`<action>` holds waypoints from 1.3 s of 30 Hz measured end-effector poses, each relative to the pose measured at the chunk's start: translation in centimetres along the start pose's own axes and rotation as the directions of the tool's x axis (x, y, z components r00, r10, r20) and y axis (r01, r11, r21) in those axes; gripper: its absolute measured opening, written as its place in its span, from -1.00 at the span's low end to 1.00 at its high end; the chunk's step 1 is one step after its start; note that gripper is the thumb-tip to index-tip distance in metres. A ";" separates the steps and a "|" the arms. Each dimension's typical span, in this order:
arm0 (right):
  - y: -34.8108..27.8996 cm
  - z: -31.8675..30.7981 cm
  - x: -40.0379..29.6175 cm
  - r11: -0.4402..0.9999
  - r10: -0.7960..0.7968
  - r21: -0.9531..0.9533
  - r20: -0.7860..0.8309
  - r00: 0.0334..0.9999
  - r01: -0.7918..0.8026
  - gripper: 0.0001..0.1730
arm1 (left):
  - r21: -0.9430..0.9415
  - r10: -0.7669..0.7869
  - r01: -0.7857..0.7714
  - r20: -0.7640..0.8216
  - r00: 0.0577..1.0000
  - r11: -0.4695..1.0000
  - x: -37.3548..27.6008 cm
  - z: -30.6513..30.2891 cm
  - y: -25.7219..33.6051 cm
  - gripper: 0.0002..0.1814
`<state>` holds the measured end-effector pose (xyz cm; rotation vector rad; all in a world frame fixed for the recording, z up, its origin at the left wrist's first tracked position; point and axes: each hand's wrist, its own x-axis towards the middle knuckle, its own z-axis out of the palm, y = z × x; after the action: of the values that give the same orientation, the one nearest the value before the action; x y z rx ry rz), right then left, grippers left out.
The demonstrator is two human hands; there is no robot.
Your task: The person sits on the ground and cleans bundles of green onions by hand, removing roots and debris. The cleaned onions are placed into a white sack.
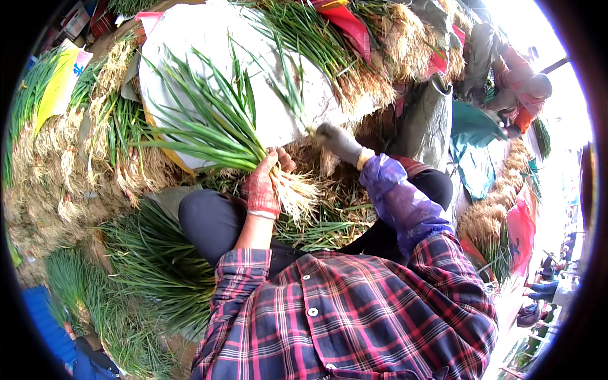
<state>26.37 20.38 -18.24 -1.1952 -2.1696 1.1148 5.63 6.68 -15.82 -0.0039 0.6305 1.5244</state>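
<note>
My left hand (263, 185), in a red fingerless work glove, grips a bunch of green onions (244, 142) just above the roots. Their leaves fan out to the upper left, and the pale roots (298, 192) hang past my fingers. Slightly blurred, my right hand (338, 142) wears a grey glove and a purple oversleeve. Its fingers pinch the root end of a few green onion stalks (292, 92), whose leaves point away from me. Both hands are over my lap, at the near edge of a white sheet (190, 33).
Piled green onions (308, 42) lie beyond the sheet, roots towards me. More rows (128, 156) stand at left, and leafy heaps (156, 266) lie beside my knee. Trimmings (327, 235) cover the ground between my legs. Another person (517, 90) works at upper right near a green tarp (470, 142).
</note>
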 end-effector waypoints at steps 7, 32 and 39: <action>-4.5 1.5 0.2 0.560 -0.039 0.799 0.289 0.957 -0.219 -0.79 | 0.320 -0.108 0.200 -0.283 0.953 0.926 1.0 -1.0 -1.4 -0.85; -12.0 2.2 -1.1 0.972 0.191 -0.177 0.211 0.959 -0.154 -0.48 | 0.199 -0.041 0.077 -0.181 0.983 0.977 1.1 -1.7 -2.0 -0.77; -7.4 3.1 -5.1 0.839 0.071 0.498 0.302 0.951 -0.220 -0.50 | 0.150 -0.208 0.179 0.209 0.956 0.972 -0.9 0.5 0.1 -0.70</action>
<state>23.35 12.41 -13.95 -1.0042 -1.7725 1.8909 5.78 6.07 -15.02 0.1974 0.5313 1.2701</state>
